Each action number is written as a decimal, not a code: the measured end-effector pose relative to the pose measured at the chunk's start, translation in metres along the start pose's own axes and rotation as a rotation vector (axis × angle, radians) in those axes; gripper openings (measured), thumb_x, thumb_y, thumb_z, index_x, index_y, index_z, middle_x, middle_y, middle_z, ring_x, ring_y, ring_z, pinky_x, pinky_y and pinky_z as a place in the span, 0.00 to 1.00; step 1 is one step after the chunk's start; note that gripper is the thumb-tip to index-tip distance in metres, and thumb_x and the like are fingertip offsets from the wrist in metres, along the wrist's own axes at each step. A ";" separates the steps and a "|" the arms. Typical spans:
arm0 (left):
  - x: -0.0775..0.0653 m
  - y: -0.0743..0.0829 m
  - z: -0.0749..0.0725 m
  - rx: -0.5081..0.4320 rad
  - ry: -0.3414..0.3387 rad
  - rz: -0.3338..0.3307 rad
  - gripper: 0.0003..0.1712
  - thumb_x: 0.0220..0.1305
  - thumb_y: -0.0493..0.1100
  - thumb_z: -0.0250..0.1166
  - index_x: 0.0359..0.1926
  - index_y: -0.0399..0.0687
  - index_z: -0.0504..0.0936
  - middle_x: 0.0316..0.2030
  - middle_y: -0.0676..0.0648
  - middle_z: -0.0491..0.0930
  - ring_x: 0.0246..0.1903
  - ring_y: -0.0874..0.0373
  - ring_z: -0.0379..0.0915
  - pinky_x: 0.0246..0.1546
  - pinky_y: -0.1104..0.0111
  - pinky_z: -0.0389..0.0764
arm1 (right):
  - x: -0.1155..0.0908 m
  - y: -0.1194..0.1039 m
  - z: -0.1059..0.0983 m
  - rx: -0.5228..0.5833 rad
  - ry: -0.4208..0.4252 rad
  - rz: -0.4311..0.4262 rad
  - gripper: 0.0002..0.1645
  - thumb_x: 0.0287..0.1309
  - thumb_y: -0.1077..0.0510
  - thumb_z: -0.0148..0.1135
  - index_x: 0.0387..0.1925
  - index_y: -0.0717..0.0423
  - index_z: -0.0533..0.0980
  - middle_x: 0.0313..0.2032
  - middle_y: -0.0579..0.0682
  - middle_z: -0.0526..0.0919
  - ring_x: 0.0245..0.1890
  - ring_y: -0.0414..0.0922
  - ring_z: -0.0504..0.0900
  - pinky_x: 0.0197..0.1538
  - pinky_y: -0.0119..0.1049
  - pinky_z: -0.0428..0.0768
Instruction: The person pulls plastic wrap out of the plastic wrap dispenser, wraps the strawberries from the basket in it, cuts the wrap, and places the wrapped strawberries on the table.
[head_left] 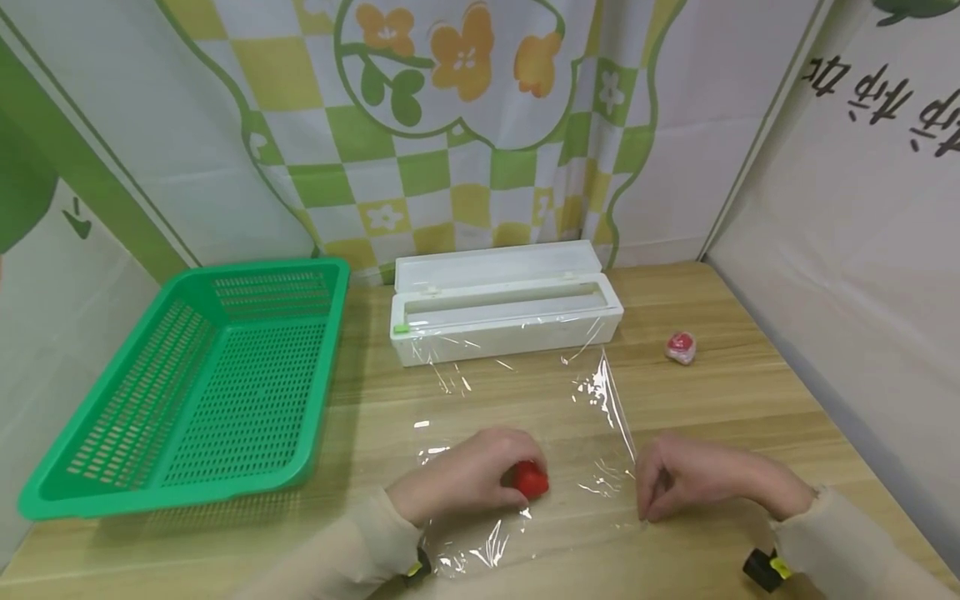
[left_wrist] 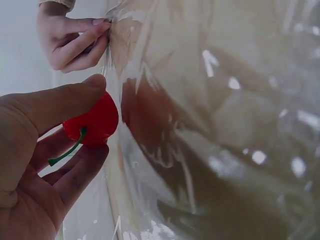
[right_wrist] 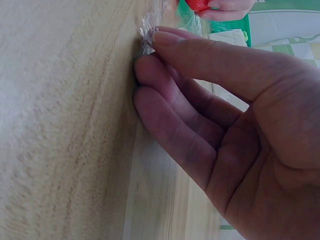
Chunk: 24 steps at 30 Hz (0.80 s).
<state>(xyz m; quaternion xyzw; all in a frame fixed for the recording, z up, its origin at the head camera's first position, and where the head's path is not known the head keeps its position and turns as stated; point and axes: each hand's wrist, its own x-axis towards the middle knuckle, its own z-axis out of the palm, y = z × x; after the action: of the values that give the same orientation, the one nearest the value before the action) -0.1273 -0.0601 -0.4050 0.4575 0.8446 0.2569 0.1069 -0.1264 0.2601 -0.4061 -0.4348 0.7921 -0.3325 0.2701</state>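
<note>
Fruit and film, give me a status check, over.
Left hand grips fruit, unwrapped, over film. Right hand pinches film's edge. Basket left of film, apparently not in the way.

1. We saw a glossy red cherry-like fruit [head_left: 532, 481], its green stem [left_wrist: 69, 149] curved, held by left fingers [left_wrist: 82, 172] over clear film [head_left: 558, 425].
2. We saw that film spread, wrinkled and shiny, across the table [head_left: 735, 400], right fingers [right_wrist: 157, 75] pinching its near corner.

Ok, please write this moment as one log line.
left fingers: hold fruit; right fingers: pinch film; film: spread from box; box: open; basket: left of box
</note>
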 end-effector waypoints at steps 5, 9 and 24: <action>0.000 0.000 0.003 -0.006 0.002 0.004 0.15 0.50 0.41 0.72 0.40 0.57 0.82 0.39 0.61 0.80 0.40 0.73 0.71 0.48 0.79 0.74 | 0.000 -0.001 0.000 0.000 0.006 -0.006 0.04 0.48 0.60 0.69 0.30 0.49 0.85 0.29 0.39 0.83 0.28 0.28 0.78 0.30 0.27 0.81; 0.000 0.000 0.005 -0.001 0.013 0.025 0.14 0.50 0.40 0.72 0.39 0.57 0.82 0.38 0.62 0.80 0.40 0.74 0.71 0.48 0.79 0.74 | 0.000 -0.002 0.000 0.002 0.007 -0.002 0.04 0.48 0.61 0.69 0.29 0.49 0.85 0.28 0.40 0.84 0.28 0.28 0.78 0.29 0.27 0.81; 0.001 0.001 0.010 0.014 0.018 0.087 0.16 0.50 0.37 0.71 0.42 0.55 0.85 0.43 0.60 0.81 0.47 0.70 0.72 0.53 0.77 0.73 | -0.002 -0.001 0.000 -0.003 0.007 -0.017 0.05 0.48 0.61 0.69 0.30 0.49 0.85 0.28 0.39 0.83 0.28 0.27 0.77 0.29 0.27 0.81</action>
<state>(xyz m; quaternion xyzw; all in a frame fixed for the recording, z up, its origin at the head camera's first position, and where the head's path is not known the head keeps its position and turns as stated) -0.1228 -0.0558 -0.4131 0.4923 0.8266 0.2594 0.0846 -0.1247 0.2614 -0.4055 -0.4409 0.7898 -0.3350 0.2639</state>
